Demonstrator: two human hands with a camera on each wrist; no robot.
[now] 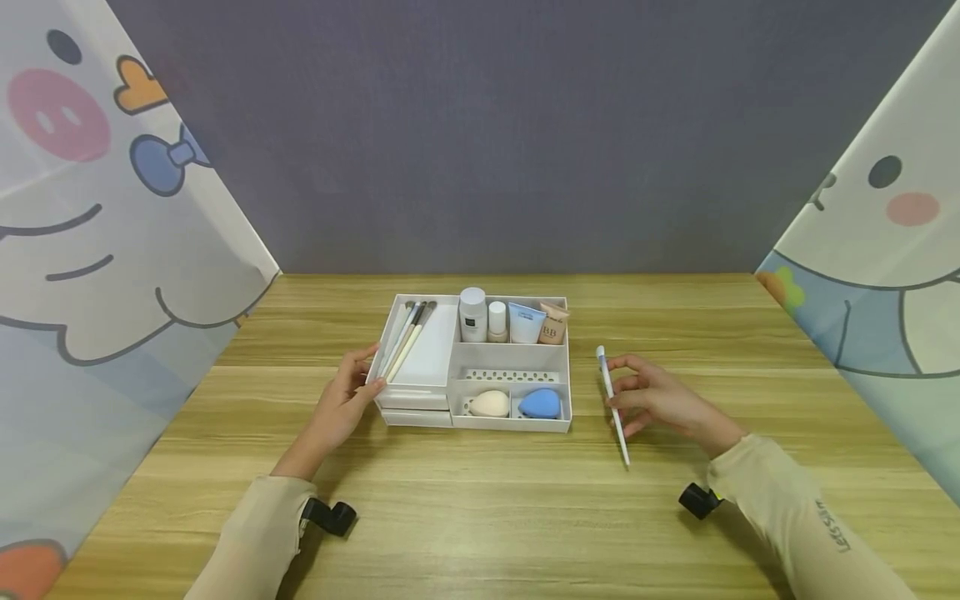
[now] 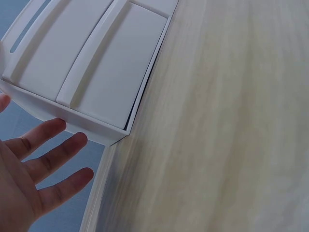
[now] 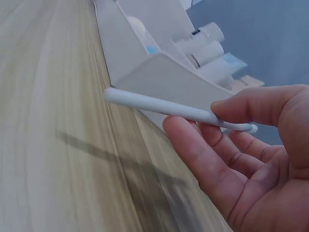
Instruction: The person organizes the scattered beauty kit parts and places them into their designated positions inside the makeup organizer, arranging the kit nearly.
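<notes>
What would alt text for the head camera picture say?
A right hand pinches a thin white brush beside a white makeup organizer on a wooden table, while the left hand touches the organizer's left edge.

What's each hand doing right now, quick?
Left hand: open, fingers touching the white organizer.
Right hand: fingers pinching a white brush.

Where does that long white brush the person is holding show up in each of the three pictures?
Head view: the white brush is right of centre, pinched in the right hand, beside the white organizer.
Left wrist view: not in it; only the left hand and an organizer corner.
Right wrist view: it crosses the middle, between thumb and fingers.
Shared landmark: the white organizer, seen in all three.
</notes>
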